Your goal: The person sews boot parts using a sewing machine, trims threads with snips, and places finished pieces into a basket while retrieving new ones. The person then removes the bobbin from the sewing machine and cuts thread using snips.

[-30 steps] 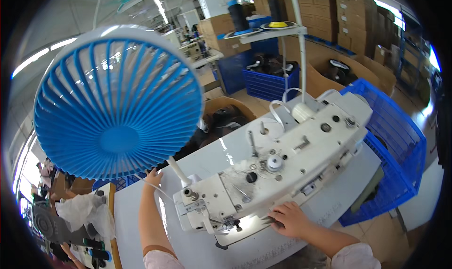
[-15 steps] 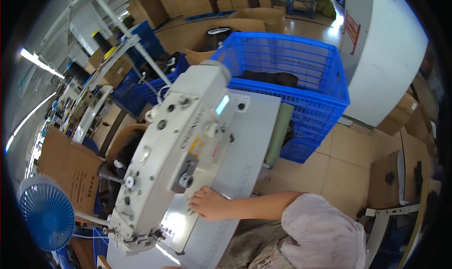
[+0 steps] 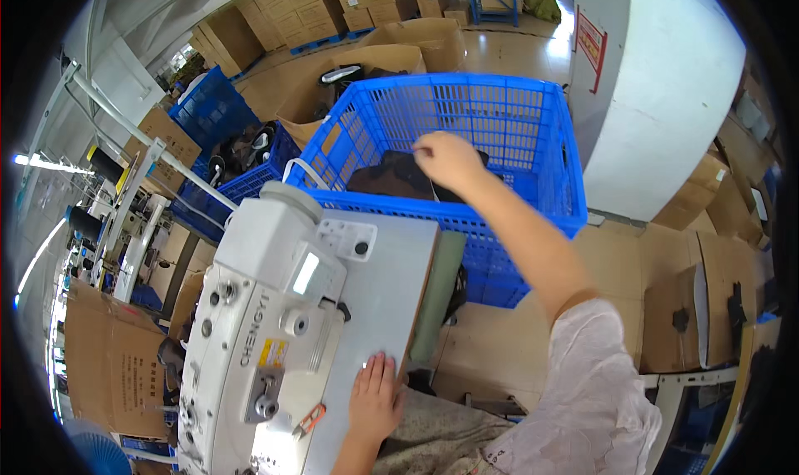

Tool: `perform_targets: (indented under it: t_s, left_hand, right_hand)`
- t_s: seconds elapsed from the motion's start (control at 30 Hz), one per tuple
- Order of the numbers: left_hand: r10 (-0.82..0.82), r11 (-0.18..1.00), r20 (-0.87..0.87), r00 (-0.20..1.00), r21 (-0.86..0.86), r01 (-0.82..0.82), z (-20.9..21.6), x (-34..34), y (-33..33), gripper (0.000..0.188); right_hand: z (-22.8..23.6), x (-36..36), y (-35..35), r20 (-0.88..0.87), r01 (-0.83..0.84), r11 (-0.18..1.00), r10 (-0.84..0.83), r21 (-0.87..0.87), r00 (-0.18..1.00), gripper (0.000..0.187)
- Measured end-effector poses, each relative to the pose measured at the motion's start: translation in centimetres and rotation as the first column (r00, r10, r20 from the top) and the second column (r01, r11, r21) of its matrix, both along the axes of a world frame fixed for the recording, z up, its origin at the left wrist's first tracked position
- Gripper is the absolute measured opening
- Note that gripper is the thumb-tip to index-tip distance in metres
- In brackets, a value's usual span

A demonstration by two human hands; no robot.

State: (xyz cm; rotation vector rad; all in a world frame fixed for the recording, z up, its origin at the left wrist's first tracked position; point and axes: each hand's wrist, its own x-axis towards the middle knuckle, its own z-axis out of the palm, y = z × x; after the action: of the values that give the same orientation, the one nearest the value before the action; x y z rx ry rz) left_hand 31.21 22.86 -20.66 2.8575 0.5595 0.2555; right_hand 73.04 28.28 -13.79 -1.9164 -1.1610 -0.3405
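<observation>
My right hand [image 3: 451, 162] reaches out over the blue plastic crate [image 3: 508, 213], its fingers curled. It hovers at dark brown and black pieces [image 3: 387, 175] lying in the crate; what it grips, if anything, is hidden. Palm down, my left hand [image 3: 374, 398] rests on the grey sewing table [image 3: 379, 284] with fingers stretched out. Left of that hand, orange-handled thread snips [image 3: 310, 421] lie beside the white sewing machine [image 3: 250, 333]. The machine's lamp lights its bed below the head.
A green roll [image 3: 439, 296] runs along the table's right edge. Behind the crate stand open cartons [image 3: 416, 47] and another blue crate [image 3: 258, 171] of dark items. A white pillar [image 3: 657, 84] rises on the right. Cardboard boxes [image 3: 674, 300] stand at far right; a blue fan [image 3: 96, 450] is lower left.
My right hand has left the machine bed and moved up and away over the crate. My left hand has come into view on the table. The snips now show. The view has shifted.
</observation>
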Motion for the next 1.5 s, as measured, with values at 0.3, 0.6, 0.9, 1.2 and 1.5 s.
perform_targets:
  t_s: [0.3,0.6,0.9,1.2,1.5]
  left_hand:
    - [-0.01,0.992,-0.032,0.999,-0.129,0.006,0.3,0.0,0.5,0.06]
    - [0.052,0.99,-0.04,0.998,-0.132,-0.057,1.1,0.7,0.8,0.055]
    - [0.018,0.999,0.029,0.999,-0.032,-0.017,0.0,-0.4,1.1,0.059]
    - [0.088,0.972,0.165,0.982,-0.23,-0.049,-0.4,-2.5,0.7,0.069]
    - [0.297,0.687,0.513,0.805,-0.701,0.193,13.5,-8.0,-4.2,0.11]
  right_hand:
    - [-16.8,14.1,10.2,-0.136,-0.213,0.414,0.207,-0.885,0.969,0.039]
    - [-23.2,8.8,13.2,-0.753,-0.288,0.826,-0.228,-0.485,0.617,0.042]
    - [0.7,10.6,8.3,-0.218,-0.211,0.951,0.161,-0.228,0.963,0.025]
    - [20.1,-7.5,-18.6,0.485,-0.355,0.905,0.425,-0.234,0.764,0.009]
    - [18.5,-17.7,-24.9,0.186,-0.82,0.26,0.964,-0.509,0.19,0.017]
